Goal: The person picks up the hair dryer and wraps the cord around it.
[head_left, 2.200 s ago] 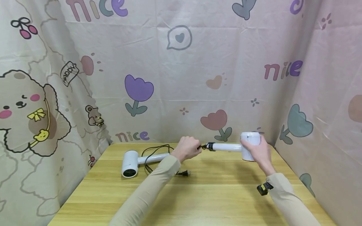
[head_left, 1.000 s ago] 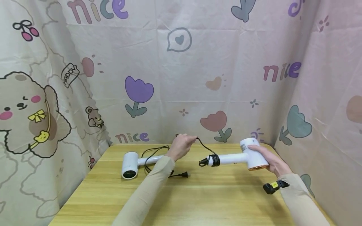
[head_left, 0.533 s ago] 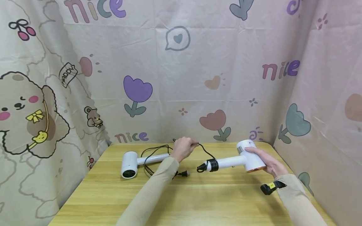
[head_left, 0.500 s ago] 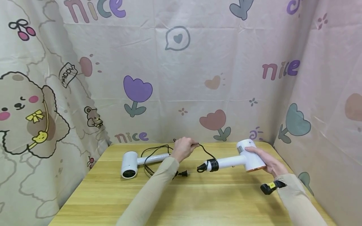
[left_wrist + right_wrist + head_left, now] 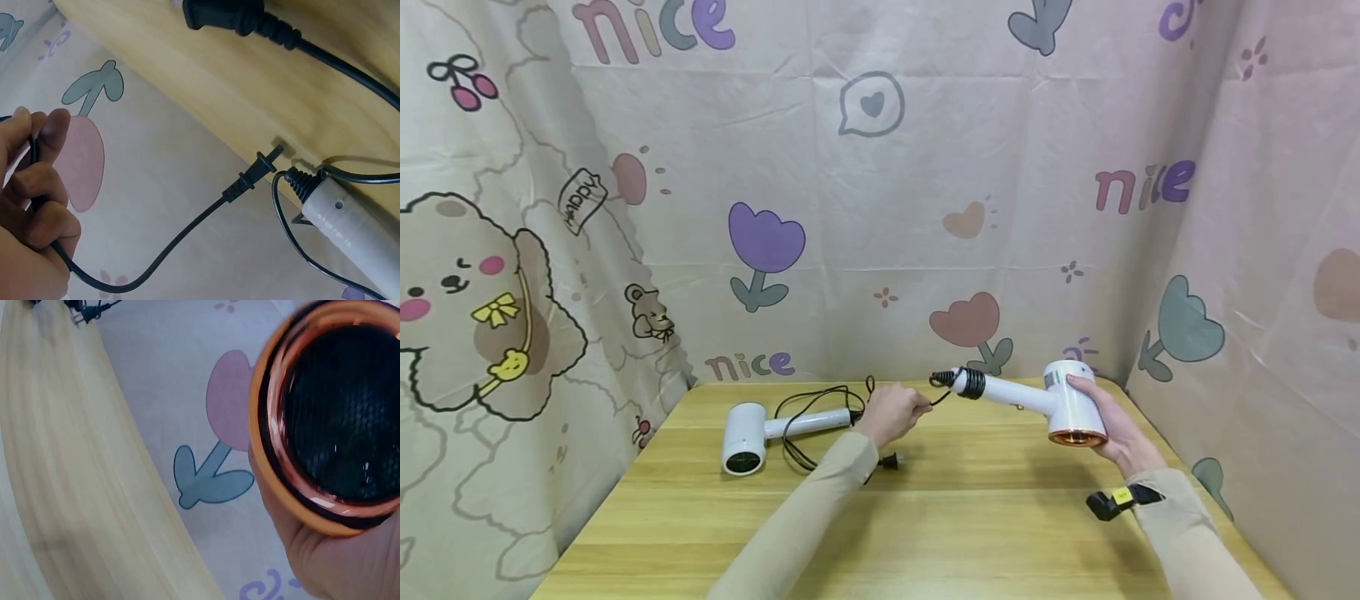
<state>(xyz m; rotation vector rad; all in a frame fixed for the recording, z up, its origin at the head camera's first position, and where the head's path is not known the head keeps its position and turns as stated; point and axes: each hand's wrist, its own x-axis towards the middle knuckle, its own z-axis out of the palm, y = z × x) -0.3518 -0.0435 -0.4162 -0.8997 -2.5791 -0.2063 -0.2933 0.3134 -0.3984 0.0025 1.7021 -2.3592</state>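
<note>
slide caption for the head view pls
Right hand holding a white hair dryer, left hand its black cord; a second hair dryer on the wood-grain table.

Lane between the sleeves [image 5: 805, 521]
A hand could pass over the near tabletop [image 5: 970, 542]; beyond, left to right, a lying hair dryer [image 5: 747, 433], looped cord [image 5: 795, 456], plug [image 5: 889, 461] and held dryer [image 5: 1060, 405] obstruct.

This is a small curtained-off nook; whether it stands in a home or a studio, I cannot tell. Creased printed fabric [image 5: 865, 192] hangs behind and on both sides, showing a cartoon bear [image 5: 456, 304], a purple tulip [image 5: 767, 239] and the word "nice". A wood-grain surface [image 5: 962, 533] fills the middle, and a white hair dryer [image 5: 1069, 414] adds a household note.
</note>
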